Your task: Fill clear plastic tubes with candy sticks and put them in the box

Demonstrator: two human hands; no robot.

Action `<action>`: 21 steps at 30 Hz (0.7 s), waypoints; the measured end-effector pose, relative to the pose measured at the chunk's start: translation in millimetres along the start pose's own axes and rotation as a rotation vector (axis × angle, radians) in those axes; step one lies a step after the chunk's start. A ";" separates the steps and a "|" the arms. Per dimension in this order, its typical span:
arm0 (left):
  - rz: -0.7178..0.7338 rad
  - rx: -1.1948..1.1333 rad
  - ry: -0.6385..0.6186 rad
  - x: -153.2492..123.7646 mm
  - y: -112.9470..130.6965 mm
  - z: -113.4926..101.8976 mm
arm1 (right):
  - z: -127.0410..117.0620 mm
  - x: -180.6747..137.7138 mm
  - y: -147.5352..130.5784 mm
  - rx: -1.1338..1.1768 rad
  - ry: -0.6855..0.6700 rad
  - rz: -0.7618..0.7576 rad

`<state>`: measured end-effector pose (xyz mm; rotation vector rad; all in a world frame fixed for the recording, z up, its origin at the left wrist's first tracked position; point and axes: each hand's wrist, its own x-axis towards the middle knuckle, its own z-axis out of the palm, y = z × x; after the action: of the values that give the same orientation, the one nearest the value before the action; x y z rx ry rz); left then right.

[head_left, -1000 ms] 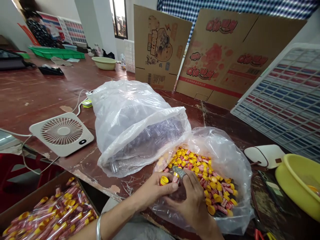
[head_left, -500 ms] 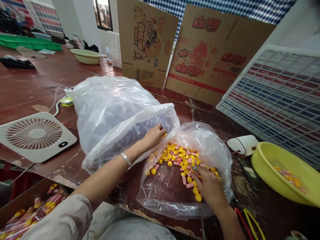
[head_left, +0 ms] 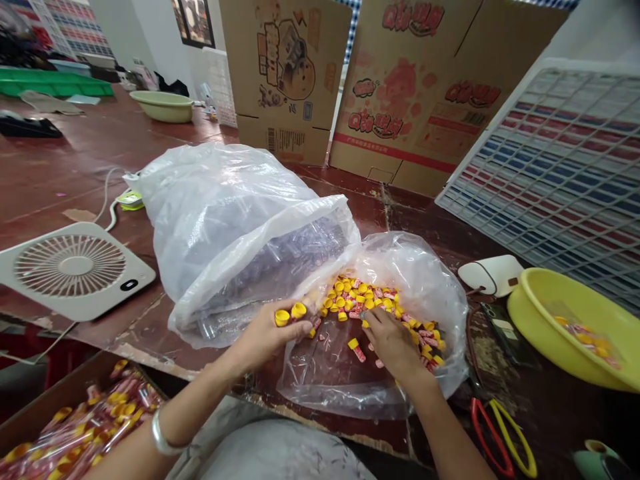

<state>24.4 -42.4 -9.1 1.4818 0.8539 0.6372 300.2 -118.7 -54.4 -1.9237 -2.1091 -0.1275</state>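
Observation:
My left hand (head_left: pixel 267 337) is closed around two small yellow caps (head_left: pixel 290 315) with their open hollow ends up; anything below them is hidden by my fingers. It is between a large white plastic bag (head_left: pixel 215 200) of clear tubes (head_left: pixel 280 253) and a clear plastic bag (head_left: pixel 425 267). That second bag lies spread open, with a heap of yellow-capped pieces with pink patterned bodies (head_left: pixel 367 297) on it. Over the heap's near side, my right hand (head_left: pixel 393 343) has its fingers bent and together, fingertips at the pieces; what they grip is unclear. One loose capped piece (head_left: pixel 357 350) lies beside it.
At lower left, a carton holds filled clear tubes with yellow caps (head_left: pixel 100 427). A white fan (head_left: pixel 75 267) is on the left. To the right are a yellow basin (head_left: pixel 565 333), phone (head_left: pixel 505 333) and scissors (head_left: pixel 505 437). Cardboard sheets (head_left: pixel 400 100) and a white rack (head_left: pixel 545 153) stand behind.
My left hand has come back from the white bag's mouth towards me, the yellow caps now showing in it. My right hand has shifted left and up across the heap; some pieces have moved.

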 end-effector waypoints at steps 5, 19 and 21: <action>-0.105 -0.204 -0.077 -29.0 -16.3 24.1 | -10.4 -4.8 -31.2 0.360 0.157 0.102; -0.197 -0.669 0.026 -35.8 -12.4 38.1 | -31.7 -7.2 -100.2 0.424 0.207 -0.275; -0.205 -0.715 0.023 -36.8 -13.2 40.0 | -24.2 -7.1 -108.5 0.378 0.277 -0.269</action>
<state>33.7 -95.8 -22.6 0.7343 0.6812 0.7089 197.3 -143.3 -19.7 -1.3249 -2.0197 -0.0424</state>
